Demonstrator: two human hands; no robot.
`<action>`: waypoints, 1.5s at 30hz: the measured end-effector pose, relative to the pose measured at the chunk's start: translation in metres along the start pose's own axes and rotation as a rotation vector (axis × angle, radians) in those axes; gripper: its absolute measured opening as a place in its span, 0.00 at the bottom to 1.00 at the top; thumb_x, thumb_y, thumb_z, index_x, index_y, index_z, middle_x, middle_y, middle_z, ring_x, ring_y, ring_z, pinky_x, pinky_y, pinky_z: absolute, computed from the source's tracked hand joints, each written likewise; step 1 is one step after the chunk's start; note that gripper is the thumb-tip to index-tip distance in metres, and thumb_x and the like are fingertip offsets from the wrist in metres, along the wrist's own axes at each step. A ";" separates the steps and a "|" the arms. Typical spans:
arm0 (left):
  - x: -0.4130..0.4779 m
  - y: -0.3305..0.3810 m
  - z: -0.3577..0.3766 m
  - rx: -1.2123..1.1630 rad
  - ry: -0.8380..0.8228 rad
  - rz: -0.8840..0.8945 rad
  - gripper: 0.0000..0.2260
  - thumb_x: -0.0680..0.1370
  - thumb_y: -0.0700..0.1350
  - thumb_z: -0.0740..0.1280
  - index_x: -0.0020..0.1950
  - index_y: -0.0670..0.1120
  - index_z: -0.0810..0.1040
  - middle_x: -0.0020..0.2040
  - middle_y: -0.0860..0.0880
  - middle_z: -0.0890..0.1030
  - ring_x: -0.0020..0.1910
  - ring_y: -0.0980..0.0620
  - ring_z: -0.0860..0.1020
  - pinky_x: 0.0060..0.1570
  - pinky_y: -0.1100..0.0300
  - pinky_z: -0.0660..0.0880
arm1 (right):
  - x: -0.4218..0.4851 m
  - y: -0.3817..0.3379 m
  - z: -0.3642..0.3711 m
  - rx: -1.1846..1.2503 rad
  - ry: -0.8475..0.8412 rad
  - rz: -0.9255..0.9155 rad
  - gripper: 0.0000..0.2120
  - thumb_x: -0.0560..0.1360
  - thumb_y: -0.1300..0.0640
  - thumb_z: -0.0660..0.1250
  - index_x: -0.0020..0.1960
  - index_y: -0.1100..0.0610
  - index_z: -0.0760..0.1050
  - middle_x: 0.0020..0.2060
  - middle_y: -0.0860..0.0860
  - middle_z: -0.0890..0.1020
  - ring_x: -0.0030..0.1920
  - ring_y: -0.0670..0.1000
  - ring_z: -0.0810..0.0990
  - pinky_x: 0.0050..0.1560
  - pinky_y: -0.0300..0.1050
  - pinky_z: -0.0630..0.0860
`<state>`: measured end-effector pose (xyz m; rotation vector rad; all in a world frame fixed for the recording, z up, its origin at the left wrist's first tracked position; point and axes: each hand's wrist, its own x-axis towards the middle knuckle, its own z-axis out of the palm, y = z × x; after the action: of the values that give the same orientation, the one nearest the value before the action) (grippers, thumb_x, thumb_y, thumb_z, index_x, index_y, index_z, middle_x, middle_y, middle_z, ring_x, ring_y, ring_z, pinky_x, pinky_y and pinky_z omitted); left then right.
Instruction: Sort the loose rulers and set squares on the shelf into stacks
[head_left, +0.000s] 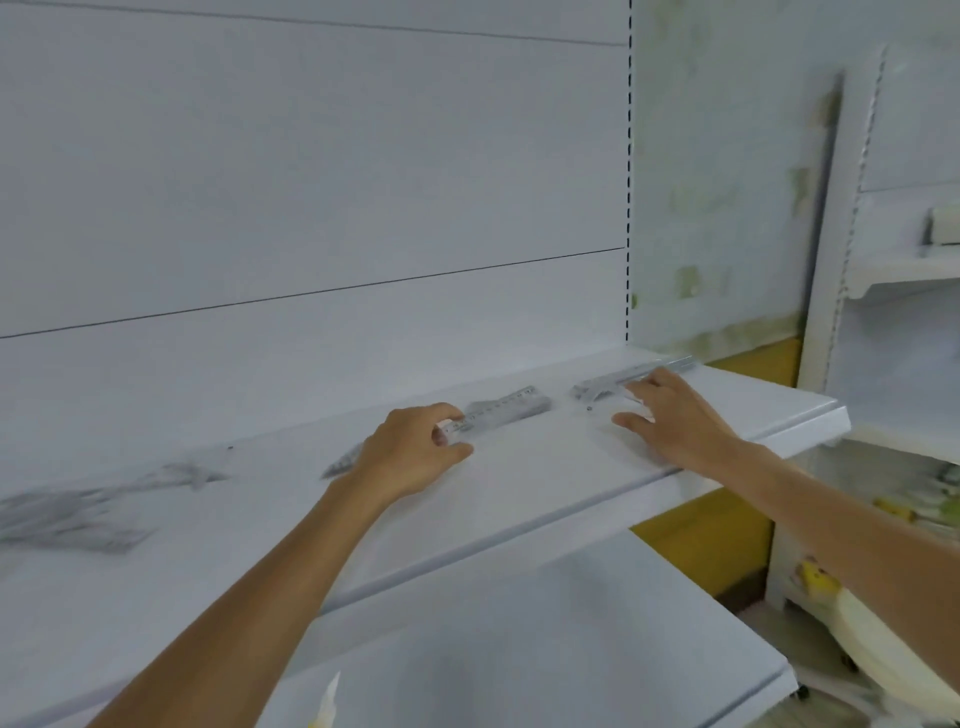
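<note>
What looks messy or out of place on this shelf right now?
Nothing is stacked yet. A blurred heap of clear pieces at the far left lies at mixed angles, and one ruler by the left hand sits slanted. The wall to the right shows greenish stains.

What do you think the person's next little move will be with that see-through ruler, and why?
Probably slide the clear ruler rightward onto the grouped rulers under the right hand. The left hand seems to pinch the ruler's near end, the right hand's straight fingers rest on that group, and the two lie apart, side by side along the shelf.
</note>
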<state>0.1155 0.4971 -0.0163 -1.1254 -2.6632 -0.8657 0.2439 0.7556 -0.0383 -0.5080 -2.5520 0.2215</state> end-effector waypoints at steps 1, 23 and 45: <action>0.004 0.004 0.004 -0.004 0.025 -0.011 0.15 0.72 0.52 0.69 0.59 0.54 0.75 0.43 0.54 0.77 0.43 0.53 0.76 0.50 0.54 0.75 | 0.008 0.008 -0.002 -0.007 -0.005 -0.017 0.20 0.77 0.49 0.62 0.64 0.59 0.70 0.58 0.55 0.71 0.60 0.54 0.70 0.59 0.42 0.66; -0.013 -0.026 -0.018 0.056 0.402 -0.247 0.14 0.69 0.54 0.73 0.51 0.52 0.79 0.41 0.58 0.75 0.41 0.61 0.75 0.44 0.60 0.71 | 0.098 -0.054 0.056 0.244 -0.212 -0.382 0.18 0.79 0.54 0.59 0.67 0.58 0.68 0.63 0.53 0.73 0.63 0.54 0.71 0.62 0.45 0.66; -0.007 -0.044 -0.011 0.003 0.338 -0.256 0.12 0.70 0.53 0.72 0.52 0.52 0.79 0.44 0.57 0.76 0.44 0.57 0.76 0.46 0.61 0.71 | 0.096 -0.059 0.071 0.133 -0.299 -0.411 0.15 0.80 0.50 0.55 0.58 0.58 0.73 0.56 0.53 0.77 0.57 0.55 0.74 0.56 0.48 0.70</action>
<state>0.0893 0.4621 -0.0296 -0.5779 -2.5496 -0.9899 0.1124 0.7353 -0.0390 0.1138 -2.8340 0.3334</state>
